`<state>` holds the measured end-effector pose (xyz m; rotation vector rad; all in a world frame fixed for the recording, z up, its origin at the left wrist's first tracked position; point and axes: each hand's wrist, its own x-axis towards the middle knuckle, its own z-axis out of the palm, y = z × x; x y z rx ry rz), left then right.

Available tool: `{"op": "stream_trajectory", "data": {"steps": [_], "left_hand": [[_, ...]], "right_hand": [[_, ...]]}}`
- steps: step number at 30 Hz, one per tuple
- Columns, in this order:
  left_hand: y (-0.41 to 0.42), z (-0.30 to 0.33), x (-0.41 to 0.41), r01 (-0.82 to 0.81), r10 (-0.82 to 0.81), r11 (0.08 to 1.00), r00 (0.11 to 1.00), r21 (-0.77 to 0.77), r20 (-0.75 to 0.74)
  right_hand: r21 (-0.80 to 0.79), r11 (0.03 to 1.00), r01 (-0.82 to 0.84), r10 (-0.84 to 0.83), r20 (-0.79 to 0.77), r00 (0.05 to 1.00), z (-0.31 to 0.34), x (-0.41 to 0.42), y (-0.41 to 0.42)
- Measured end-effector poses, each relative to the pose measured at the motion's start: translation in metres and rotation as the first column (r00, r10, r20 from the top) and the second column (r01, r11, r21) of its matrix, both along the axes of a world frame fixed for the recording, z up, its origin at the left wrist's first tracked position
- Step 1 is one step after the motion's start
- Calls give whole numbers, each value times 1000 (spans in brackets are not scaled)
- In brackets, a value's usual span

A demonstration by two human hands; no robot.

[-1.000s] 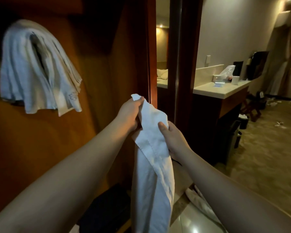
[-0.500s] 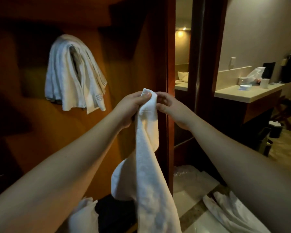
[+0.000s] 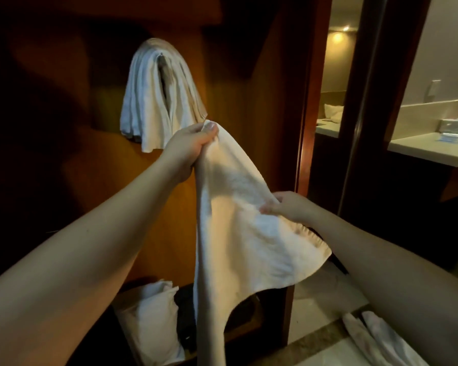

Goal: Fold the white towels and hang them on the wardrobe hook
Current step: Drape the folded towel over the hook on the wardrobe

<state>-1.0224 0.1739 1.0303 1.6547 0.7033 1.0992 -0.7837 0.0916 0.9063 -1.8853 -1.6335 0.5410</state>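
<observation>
A person stands before a dark wooden wardrobe (image 3: 249, 75), both bare forearms reaching into view. The left hand (image 3: 189, 146) is clenched around the top corner of a white towel (image 3: 238, 233), thumb on top, gripping it just below and at about four o'clock from a bundle of folded towels (image 3: 156, 101) that hangs over the wardrobe hook; the hook itself is hidden under the cloth. The right hand (image 3: 288, 207) sits lower, at about four o'clock from the left hand, and pinches the towel's edge between its fingertips and thumb, drawing the cloth out sideways. Between the two hands the towel spreads in a slanted sheet; its lower right corner flares out beneath the right forearm, while the rest falls in a narrow column straight down to six o'clock, out of the bottom of the frame.

On the wardrobe floor at about seven o'clock lies a heap of white cloth (image 3: 154, 320), beside something dark that cannot be made out. On the pale tiled floor (image 3: 317, 294) at five o'clock lie more white towels (image 3: 376, 336), crumpled and partly cut off by the right arm. At two o'clock, past the wardrobe's side panel and a dark door frame (image 3: 365, 101), a pale table (image 3: 434, 151) carries a small box (image 3: 452, 128) with something light on top, too blurred to identify. A lit wall lamp (image 3: 337, 37) glows at one o'clock.
</observation>
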Motion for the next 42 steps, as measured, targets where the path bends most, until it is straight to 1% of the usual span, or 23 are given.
{"op": "stream_trajectory", "data": {"steps": [4,10,13,15,17,19,20,22,24,25,27,30,31,33,34,37,38,39,42], "left_hand": [[10,-3,-19,-93,101,989,992,-115,69],[32,-16,-42,-189,236,932,964,-311,121],[42,-26,-51,-217,275,908,954,-358,120],[47,-33,-53,-251,310,898,944,-362,114],[49,-41,-54,-315,370,887,922,-339,112],[49,-52,-56,-378,407,888,911,-261,66],[46,-58,-56,-422,434,887,900,-188,26],[41,-72,-58,-509,509,861,859,5,-54],[34,-88,-58,-539,560,825,819,168,-126],[29,-97,-57,-528,566,818,810,226,-154],[15,-115,-52,-512,557,824,810,244,-181],[-14,-137,-40,-499,525,848,836,178,-161],[-25,-144,-34,-479,501,863,850,159,-163],[-47,-156,-21,-426,440,897,881,117,-171],[-56,-161,-16,-404,412,911,896,81,-166],[-75,-171,-6,-334,329,942,936,-24,-128],[-78,-172,-5,-315,308,948,944,-49,-120],[-81,-173,-5,-299,290,952,950,-72,-113],[-87,-170,-5,-237,225,963,969,-128,-100]], "right_hand": [[-50,994,95,-91,69,993,-35,31,4],[-55,986,155,-151,64,986,-60,63,9],[-42,986,159,-156,63,986,-62,63,13],[-19,987,161,-160,38,986,-64,60,15],[-15,988,155,-155,11,988,-65,54,16],[-23,986,167,-168,-37,985,-70,46,17],[-30,984,178,-180,-74,981,-71,41,16],[-43,981,188,-193,-149,970,-71,27,11],[-40,985,166,-171,-242,955,-70,12,3],[-32,989,147,-150,-295,944,-68,2,-2],[6,993,115,-103,-397,912,-66,-15,-9],[83,989,125,-56,-566,823,-67,-39,-17],[102,987,126,-40,-601,798,-65,-47,-20],[115,987,108,-13,-621,784,-59,-64,-27],[121,990,79,16,-634,773,-57,-70,-29],[143,988,-57,142,-700,700,-50,-76,-36],[147,984,-99,173,-684,708,-49,-75,-38],[145,982,-121,187,-646,740,-47,-75,-40],[189,978,-91,168,-450,877,-49,-74,-44]]}}
